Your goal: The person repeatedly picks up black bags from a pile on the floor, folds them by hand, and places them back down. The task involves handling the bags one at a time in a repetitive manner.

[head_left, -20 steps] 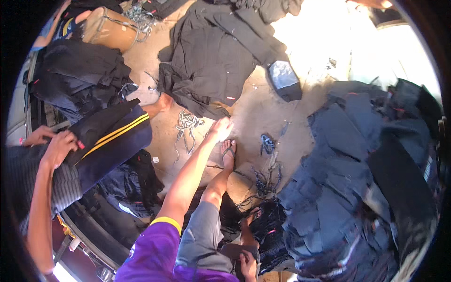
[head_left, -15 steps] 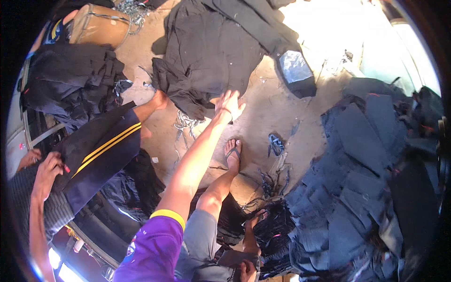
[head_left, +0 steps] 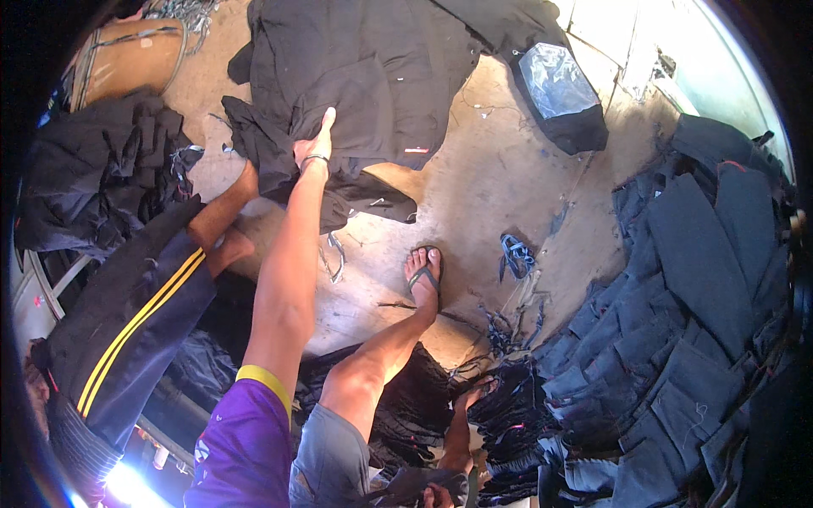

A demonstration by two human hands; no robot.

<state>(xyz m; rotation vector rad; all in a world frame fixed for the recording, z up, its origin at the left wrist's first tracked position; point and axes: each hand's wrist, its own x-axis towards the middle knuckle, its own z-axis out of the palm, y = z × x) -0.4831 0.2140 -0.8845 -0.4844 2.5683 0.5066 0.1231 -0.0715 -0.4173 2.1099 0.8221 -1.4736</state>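
Observation:
A large dark garment (head_left: 373, 85) lies spread on the floor ahead of me. My left hand (head_left: 312, 146), at the end of a purple sleeve, is on its near part with the thumb raised and the other fingers mostly hidden in the cloth, gripping it. A dark flap (head_left: 373, 196) pokes out below the hem, close to that hand. A small red and white tag (head_left: 416, 151) sits at the hem. My right hand (head_left: 436, 496) rests low by my lap with fingers curled, next to dark cloth; what it holds is hard to make out.
Stacked dark cloth pieces (head_left: 627, 347) fill the right side. A clear plastic packet (head_left: 557, 80) lies on dark cloth at the upper right. Blue strips (head_left: 515, 256) lie beside my sandalled foot (head_left: 422, 269). Another person in striped trousers (head_left: 140, 317) sits at left, near a brown drum (head_left: 127, 59).
My left hand has moved left along the garment and closed on its cloth. The dark flap now shows below the hem. The other person's hands have mostly left the view.

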